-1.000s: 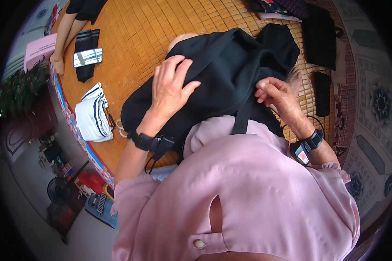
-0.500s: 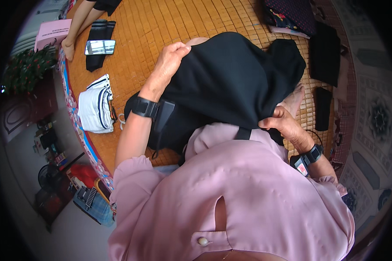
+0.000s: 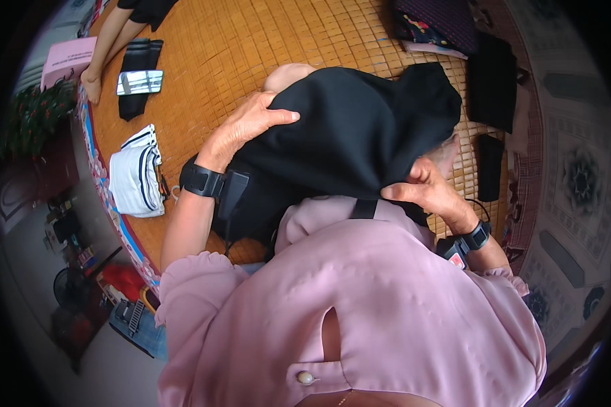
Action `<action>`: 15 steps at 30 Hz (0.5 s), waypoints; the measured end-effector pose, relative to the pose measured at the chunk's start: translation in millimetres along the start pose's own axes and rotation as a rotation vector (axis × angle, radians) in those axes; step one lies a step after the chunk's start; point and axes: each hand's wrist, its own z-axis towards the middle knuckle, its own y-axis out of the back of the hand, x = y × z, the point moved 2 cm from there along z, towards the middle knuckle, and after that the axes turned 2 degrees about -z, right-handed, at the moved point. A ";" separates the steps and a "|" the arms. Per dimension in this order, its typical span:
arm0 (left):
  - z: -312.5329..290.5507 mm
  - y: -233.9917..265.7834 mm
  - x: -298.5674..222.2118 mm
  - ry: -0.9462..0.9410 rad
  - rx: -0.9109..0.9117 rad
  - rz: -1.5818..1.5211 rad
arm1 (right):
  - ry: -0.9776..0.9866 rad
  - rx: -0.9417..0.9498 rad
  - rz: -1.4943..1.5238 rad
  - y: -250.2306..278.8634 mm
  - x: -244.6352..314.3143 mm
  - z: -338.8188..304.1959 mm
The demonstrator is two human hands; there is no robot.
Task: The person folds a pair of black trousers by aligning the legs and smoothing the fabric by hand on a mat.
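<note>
A black cloth garment (image 3: 339, 129) lies spread over my lap and legs in loose folds; its exact kind I cannot make out. At its left side, my left hand (image 3: 248, 125) grips the edge, thumb stretched across the top of the cloth and the other fingers partly hidden. On the near right edge, my right hand (image 3: 431, 193) pinches the fabric between thumb and fingers, close to my waist. Both wrists carry black strapped devices. Part of my knee shows beyond the cloth, and a foot shows at the right.
I sit on a brown tiled mat (image 3: 217, 54). To the left lie a folded white garment (image 3: 136, 180) with dark stripes and a phone (image 3: 140, 82) on a folded black garment (image 3: 137, 108). Folded clothes (image 3: 434, 27) and black garments (image 3: 490, 85) lie right. Another person's legs (image 3: 112, 41) show far left.
My left hand has come nearer and its thumb now lies out over the cloth. The garment's far edge has sunk lower. My right hand keeps its pinch; the whole view has shifted slightly.
</note>
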 end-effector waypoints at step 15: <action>-119.8 121.8 214.9 0.288 -0.597 0.383 | 0.342 -0.109 -0.748 10.7 31.4 95.1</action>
